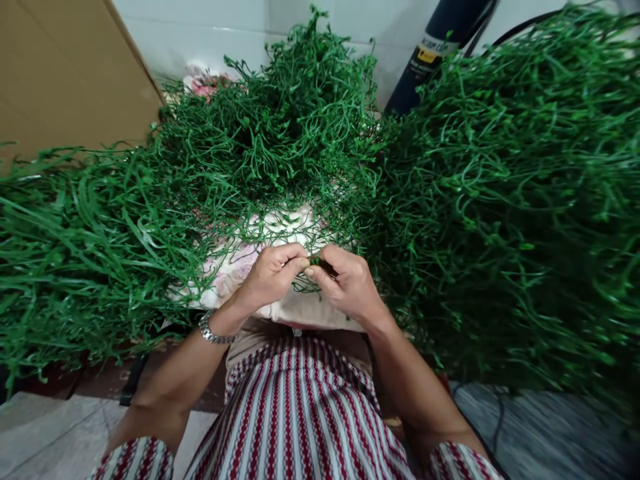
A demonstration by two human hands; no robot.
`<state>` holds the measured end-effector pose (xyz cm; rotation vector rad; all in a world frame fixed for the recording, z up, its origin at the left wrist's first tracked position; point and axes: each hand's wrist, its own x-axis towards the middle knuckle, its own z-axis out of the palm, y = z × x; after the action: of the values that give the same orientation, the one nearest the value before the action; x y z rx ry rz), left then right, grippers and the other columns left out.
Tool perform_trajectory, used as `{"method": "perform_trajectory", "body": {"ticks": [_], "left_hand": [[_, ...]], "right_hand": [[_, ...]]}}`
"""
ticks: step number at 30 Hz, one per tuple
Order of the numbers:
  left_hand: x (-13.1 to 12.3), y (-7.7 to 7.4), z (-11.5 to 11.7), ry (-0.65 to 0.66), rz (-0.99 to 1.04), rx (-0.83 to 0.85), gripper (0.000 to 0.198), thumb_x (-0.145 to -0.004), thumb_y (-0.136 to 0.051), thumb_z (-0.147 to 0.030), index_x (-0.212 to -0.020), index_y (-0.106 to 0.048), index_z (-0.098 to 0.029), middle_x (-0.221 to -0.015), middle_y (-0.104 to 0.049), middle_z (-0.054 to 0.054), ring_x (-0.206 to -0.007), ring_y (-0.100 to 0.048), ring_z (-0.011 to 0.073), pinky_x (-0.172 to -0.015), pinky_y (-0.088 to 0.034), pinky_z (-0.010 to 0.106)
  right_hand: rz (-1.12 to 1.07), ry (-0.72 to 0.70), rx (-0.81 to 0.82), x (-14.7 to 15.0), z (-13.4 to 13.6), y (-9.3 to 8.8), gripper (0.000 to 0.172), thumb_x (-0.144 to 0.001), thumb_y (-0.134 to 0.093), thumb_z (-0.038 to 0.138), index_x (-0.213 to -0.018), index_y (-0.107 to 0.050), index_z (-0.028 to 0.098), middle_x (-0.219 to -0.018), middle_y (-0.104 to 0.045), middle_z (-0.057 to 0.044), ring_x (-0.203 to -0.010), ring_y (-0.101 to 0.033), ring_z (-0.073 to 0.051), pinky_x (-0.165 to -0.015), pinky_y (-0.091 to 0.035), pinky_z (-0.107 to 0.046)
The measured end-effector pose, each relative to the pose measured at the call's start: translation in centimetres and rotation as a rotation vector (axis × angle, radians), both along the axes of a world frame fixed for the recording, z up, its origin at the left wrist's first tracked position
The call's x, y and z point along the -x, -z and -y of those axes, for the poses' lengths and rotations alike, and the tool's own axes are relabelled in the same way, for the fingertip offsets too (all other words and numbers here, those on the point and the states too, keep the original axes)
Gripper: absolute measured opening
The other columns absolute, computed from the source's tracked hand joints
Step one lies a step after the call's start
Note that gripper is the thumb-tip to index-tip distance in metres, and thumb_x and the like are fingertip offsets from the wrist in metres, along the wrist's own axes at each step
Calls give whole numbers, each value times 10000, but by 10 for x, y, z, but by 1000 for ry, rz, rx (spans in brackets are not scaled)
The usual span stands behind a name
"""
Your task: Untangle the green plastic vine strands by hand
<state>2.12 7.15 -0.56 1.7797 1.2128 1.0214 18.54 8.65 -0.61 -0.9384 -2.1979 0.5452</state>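
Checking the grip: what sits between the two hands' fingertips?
Head view: a thin green plastic stem piece, pinched between left hand and right hand.

A brown cardboard sheet (60,73) leans at the upper left against a white tiled wall (210,33). A dark blue cylinder (440,47) with a yellow label stands tilted at the upper right, a black cable (525,27) curving beside it. A floral cloth (235,267) lies in the middle, with a pink patch of fabric (203,83) further back. Grey floor (45,433) shows at the lower left, and a grey patterned mat (540,427) at the lower right.
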Motion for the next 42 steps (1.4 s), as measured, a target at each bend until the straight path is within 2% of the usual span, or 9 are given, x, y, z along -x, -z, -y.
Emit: {"method": "perform_trajectory", "body": {"ticks": [6, 8, 14, 20, 25, 33, 36, 39, 42], "left_hand": [[11, -13, 15, 496, -343, -337, 218, -780, -390, -77, -587, -422, -174, -559, -466, -12, -582, -428, 115, -622, -357, 271], [10, -15, 20, 527, -408, -393, 200, -748, -390, -51, -596, -417, -179, -566, -485, -2, -590, -433, 127, -620, -352, 281], [3, -9, 30, 521, -586, -468, 207, -686, -362, 5, -631, -459, -170, -594, -515, 5, -581, -405, 132, -632, -342, 295], [7, -7, 22, 576, -533, -435, 208, -709, -364, -20, -594, -457, -166, -558, -496, -3, -555, -382, 118, -624, -328, 292], [16, -10, 13, 425, -232, -105, 213, -832, -434, -153, -629, -499, -152, -556, -440, -25, -546, -403, 82, -553, -327, 224], [12, -5, 20, 86, 151, 243, 243, -811, -528, -281, -620, -539, -131, -496, -420, -46, -467, -351, 50, -445, -270, 180], [13, 1, 21, -6, 271, 301, 227, -787, -569, -294, -631, -564, -129, -489, -462, -36, -453, -381, 50, -436, -279, 176], [14, 4, 20, -34, 366, 338, 195, -764, -601, -289, -653, -593, -129, -491, -484, -29, -449, -404, 49, -435, -292, 170], [14, 4, 20, -88, 430, 351, 193, -743, -622, -287, -635, -600, -129, -467, -474, -31, -432, -396, 49, -421, -284, 169]], "right_hand": [[180, -448, 10, -19, 14, -11, 222, -890, -411, 243, -692, -479, 168, -616, -465, 7, -583, -434, -108, -565, -316, -231], [203, -512, 8, -23, 16, -11, 192, -867, -417, 192, -690, -488, 167, -627, -484, -1, -598, -454, -114, -574, -327, -234], [269, -472, -28, -28, 20, -3, 168, -721, -389, 39, -642, -454, 172, -607, -472, 3, -562, -442, -109, -549, -318, -226], [374, -458, -17, -30, 19, -7, 138, -717, -426, 46, -667, -478, 163, -604, -452, 14, -542, -397, -96, -526, -268, -227], [164, -355, 93, -31, 9, -14, 166, -875, -451, 212, -733, -511, 152, -640, -466, 7, -595, -417, -96, -568, -314, -222], [-271, -192, 261, -23, 12, 2, 168, -884, -472, 278, -775, -522, 161, -777, -542, -43, -756, -522, -142, -696, -426, -286], [-384, -75, 315, -25, 15, 11, 135, -887, -471, 265, -798, -520, 177, -713, -535, -10, -607, -504, -105, -574, -413, -247], [-525, 131, 265, -32, 16, 12, 100, -884, -483, 288, -854, -510, 197, -633, -485, 28, -485, -424, -78, -468, -351, -217], [-403, 289, 81, -39, 16, 2, 136, -873, -498, 297, -952, -548, 199, -726, -550, -4, -554, -498, -99, -519, -413, -235]]}}
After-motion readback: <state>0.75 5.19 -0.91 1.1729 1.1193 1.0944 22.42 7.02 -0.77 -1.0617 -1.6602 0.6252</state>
